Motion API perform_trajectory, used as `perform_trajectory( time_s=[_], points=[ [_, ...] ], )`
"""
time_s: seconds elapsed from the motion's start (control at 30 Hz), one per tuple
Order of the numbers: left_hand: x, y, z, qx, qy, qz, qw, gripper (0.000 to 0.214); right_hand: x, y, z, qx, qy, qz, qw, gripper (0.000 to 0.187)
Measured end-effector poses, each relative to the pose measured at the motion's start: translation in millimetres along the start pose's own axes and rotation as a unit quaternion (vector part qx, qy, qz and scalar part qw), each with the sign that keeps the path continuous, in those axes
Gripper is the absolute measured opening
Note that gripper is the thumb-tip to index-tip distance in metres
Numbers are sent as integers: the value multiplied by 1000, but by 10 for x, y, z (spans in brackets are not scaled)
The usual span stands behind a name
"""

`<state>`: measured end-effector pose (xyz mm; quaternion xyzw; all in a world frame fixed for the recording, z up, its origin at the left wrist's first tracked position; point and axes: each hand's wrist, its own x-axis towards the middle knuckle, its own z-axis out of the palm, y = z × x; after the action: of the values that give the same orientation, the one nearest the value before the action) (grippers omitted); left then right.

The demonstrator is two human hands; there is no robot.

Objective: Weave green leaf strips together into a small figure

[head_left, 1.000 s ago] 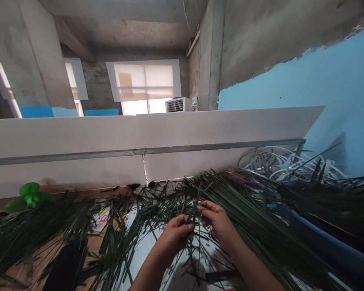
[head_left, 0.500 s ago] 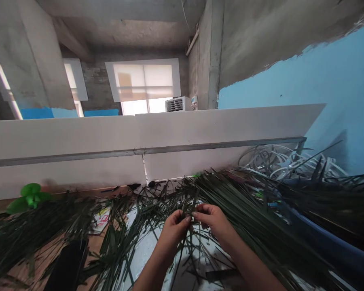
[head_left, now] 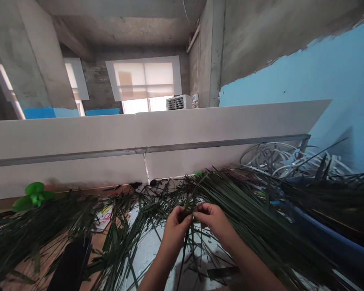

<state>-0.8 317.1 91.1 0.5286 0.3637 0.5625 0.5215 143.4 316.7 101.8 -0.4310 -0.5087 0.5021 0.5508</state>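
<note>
My left hand (head_left: pixel 178 224) is closed, thumb and fingers pinching dark green leaf strips (head_left: pixel 185 242) that hang below it and stick up above it. Close on its right, my right hand (head_left: pixel 210 218) is closed too, its thumb and forefinger gripping the same strips. How the strips cross between the fingertips is too small and dark to make out. Behind and beneath both hands, loose cut leaf pieces (head_left: pixel 157 210) lie scattered over a white surface (head_left: pixel 148 242). A large sheaf of long green leaves (head_left: pixel 245 210) stretches along the right side of my right hand.
A dark flat object (head_left: pixel 69 262) lies at the lower left among leaf bundles (head_left: pixel 33 230). Beyond it stands a green three-lobed plastic thing (head_left: pixel 34 196). Coiled white strips (head_left: pixel 273 159) and a blue tub (head_left: pixel 330 230) are on the right. A white panel (head_left: pixel 79 173) borders the back.
Both hands stay close together on the strips, with only slight shifts of the fingers. The strips above the fingertips stand a little more upright. The whole view has shifted slightly.
</note>
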Motion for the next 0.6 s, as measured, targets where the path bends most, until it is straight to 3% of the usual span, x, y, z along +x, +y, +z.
perform_trajectory(
  time_s=[0.33,0.5,0.6],
  points=[
    [-29,13,-48,123,1,53,991,8,-6,-4,55,-18,28,-25,999,12],
    [-104,14,-23,242,21,102,965,7,-30,37,97,-13,53,-27,998,7],
    [-154,42,19,261,13,121,958,6,-54,44,110,1,62,-26,998,7]
  ],
)
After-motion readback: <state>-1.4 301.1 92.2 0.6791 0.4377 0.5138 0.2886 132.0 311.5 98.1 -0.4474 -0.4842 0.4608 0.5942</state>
